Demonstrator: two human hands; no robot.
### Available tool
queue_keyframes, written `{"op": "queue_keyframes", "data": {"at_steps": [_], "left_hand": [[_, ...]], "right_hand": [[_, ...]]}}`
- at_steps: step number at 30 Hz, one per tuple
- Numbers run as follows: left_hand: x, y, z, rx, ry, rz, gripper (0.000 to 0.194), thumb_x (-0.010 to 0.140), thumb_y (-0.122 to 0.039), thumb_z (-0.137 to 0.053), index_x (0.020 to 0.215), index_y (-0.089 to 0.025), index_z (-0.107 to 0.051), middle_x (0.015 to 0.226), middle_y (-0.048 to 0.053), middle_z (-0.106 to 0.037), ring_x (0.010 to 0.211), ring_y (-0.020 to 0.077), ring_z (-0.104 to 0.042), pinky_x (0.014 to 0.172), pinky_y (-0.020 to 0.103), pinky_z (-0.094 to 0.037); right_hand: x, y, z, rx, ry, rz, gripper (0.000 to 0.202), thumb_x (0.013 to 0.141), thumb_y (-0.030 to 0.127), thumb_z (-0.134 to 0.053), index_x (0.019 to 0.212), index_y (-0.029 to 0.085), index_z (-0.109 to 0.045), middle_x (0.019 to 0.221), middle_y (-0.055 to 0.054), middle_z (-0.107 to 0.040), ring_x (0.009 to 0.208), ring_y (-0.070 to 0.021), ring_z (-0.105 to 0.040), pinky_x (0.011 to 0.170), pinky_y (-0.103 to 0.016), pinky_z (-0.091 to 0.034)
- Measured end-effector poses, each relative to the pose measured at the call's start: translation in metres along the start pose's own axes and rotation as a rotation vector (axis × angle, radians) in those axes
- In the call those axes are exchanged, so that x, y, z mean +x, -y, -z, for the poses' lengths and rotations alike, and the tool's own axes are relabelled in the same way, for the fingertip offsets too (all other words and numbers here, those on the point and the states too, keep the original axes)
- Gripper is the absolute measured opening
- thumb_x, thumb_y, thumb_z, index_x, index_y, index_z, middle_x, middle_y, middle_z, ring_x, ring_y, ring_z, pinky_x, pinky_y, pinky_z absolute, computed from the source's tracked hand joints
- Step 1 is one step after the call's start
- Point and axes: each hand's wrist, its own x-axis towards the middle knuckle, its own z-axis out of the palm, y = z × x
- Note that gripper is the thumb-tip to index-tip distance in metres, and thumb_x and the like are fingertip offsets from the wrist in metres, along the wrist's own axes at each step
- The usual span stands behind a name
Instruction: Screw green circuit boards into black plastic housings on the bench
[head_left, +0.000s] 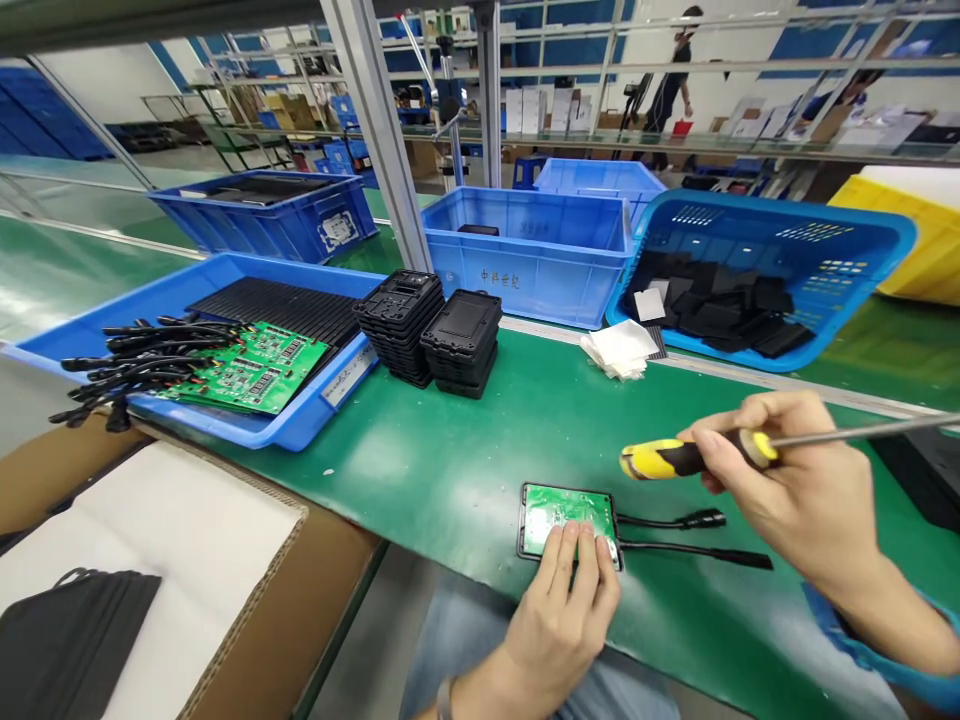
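Observation:
A green circuit board (566,505) lies in a shallow black plastic case (523,520) near the bench's front edge. Two black cables (675,550) with connectors run from its right side. My left hand (566,610) rests its outstretched fingertips on the lower part of the board, hiding some of it; the thumb is out of sight. Above and to the right, my right hand (799,490) is closed around a yellow-and-black screwdriver (667,460). The handle's end points left over the bench, and the metal shaft extends right, out of view.
Stacked black cases (461,340) stand behind the board. A blue tray (300,425) at left holds cabled circuit boards (262,365). White sheets (621,348) lie before a blue basket (855,310) of black pieces. A cardboard box (322,590) is at front left. A person (671,90) is far back.

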Motion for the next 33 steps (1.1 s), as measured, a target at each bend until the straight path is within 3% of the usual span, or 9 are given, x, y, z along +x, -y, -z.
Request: {"op": "queue_keyframes", "data": {"at_steps": [2,6,11,13,18,21,24,29,33], "left_hand": [[0.000,-0.001,0.000,0.000,-0.005,0.005,0.036,0.093,-0.006,-0.038,0.112,-0.005,-0.068,0.112,0.015,-0.074,0.107,0.0296,-0.070,0.098,0.039,-0.056],[-0.002,-0.003,-0.004,0.007,-0.030,0.023,0.032,0.093,-0.007,-0.041,0.108,-0.007,-0.069,0.109,0.013,-0.075,0.105,0.0284,-0.071,0.097,0.039,-0.056],[-0.005,-0.003,-0.005,0.015,-0.047,0.020,0.029,0.090,-0.009,-0.047,0.107,-0.008,-0.070,0.107,0.012,-0.076,0.104,0.0286,-0.071,0.101,0.041,-0.050],[-0.004,0.000,-0.001,0.019,0.008,-0.011,0.030,0.089,-0.014,-0.052,0.114,-0.006,-0.067,0.112,0.013,-0.074,0.107,0.0296,-0.069,0.104,0.042,-0.047],[0.007,0.022,0.014,-0.192,0.208,-0.104,0.078,0.089,-0.071,-0.046,0.122,-0.002,-0.061,0.115,0.016,-0.070,0.113,0.0311,-0.062,0.110,0.051,-0.036],[0.016,0.037,0.014,-0.311,0.248,-0.094,0.043,0.098,-0.046,-0.052,0.117,-0.009,-0.063,0.105,0.009,-0.071,0.105,0.0227,-0.062,0.114,0.057,-0.025],[0.022,0.047,0.010,-0.343,0.213,-0.113,0.018,0.099,-0.015,-0.049,0.109,-0.013,-0.064,0.096,0.003,-0.070,0.091,0.0168,-0.062,0.113,0.058,-0.022],[0.025,0.055,0.007,-0.363,0.199,-0.179,0.020,0.099,-0.013,-0.048,0.109,-0.012,-0.064,0.090,0.002,-0.069,0.089,0.0170,-0.061,0.109,0.054,-0.032],[0.026,0.062,0.007,-0.416,0.289,-0.192,0.023,0.096,-0.021,-0.057,0.118,-0.013,-0.060,0.100,0.004,-0.070,0.090,0.0194,-0.061,0.107,0.053,-0.037]], "right_hand": [[-0.009,0.007,-0.013,0.018,-0.009,0.080,0.028,0.093,0.050,-0.054,0.083,0.025,-0.050,0.068,0.001,-0.068,0.049,-0.0122,-0.060,0.048,-0.022,-0.043],[-0.020,0.001,-0.039,0.002,0.194,0.272,0.035,0.100,0.043,-0.044,0.073,0.023,-0.054,0.057,0.005,-0.059,0.044,-0.0085,-0.053,0.045,-0.019,-0.040],[-0.006,0.014,-0.024,-0.044,0.039,0.220,0.028,0.099,0.041,-0.048,0.079,0.023,-0.054,0.050,0.009,-0.050,0.038,-0.0070,-0.042,0.042,-0.019,-0.034],[-0.002,0.019,-0.017,-0.044,0.071,0.227,0.026,0.100,0.040,-0.047,0.080,0.023,-0.052,0.051,0.009,-0.050,0.038,-0.0071,-0.043,0.042,-0.019,-0.035],[-0.005,-0.010,-0.028,-0.429,0.460,0.299,0.007,0.092,0.026,-0.054,0.088,0.021,-0.052,0.076,-0.001,-0.065,0.054,-0.0161,-0.061,0.045,-0.025,-0.039],[-0.013,-0.034,-0.036,-0.591,0.598,0.308,0.011,0.083,0.010,-0.057,0.081,0.021,-0.057,0.067,-0.002,-0.061,0.064,-0.0223,-0.065,0.049,-0.028,-0.042],[-0.025,-0.038,-0.031,-0.580,0.591,0.271,0.014,0.087,0.009,-0.052,0.091,0.019,-0.061,0.077,-0.005,-0.066,0.067,-0.0207,-0.066,0.052,-0.028,-0.047],[-0.063,-0.015,-0.017,-0.231,0.598,0.404,0.020,0.099,0.034,-0.046,0.100,0.021,-0.061,0.099,-0.008,-0.068,0.086,-0.0219,-0.068,0.073,-0.034,-0.058],[-0.093,-0.008,-0.022,-0.109,0.526,0.375,0.023,0.100,0.023,-0.039,0.095,0.020,-0.061,0.094,-0.008,-0.068,0.081,-0.0201,-0.069,0.068,-0.032,-0.059]]}}
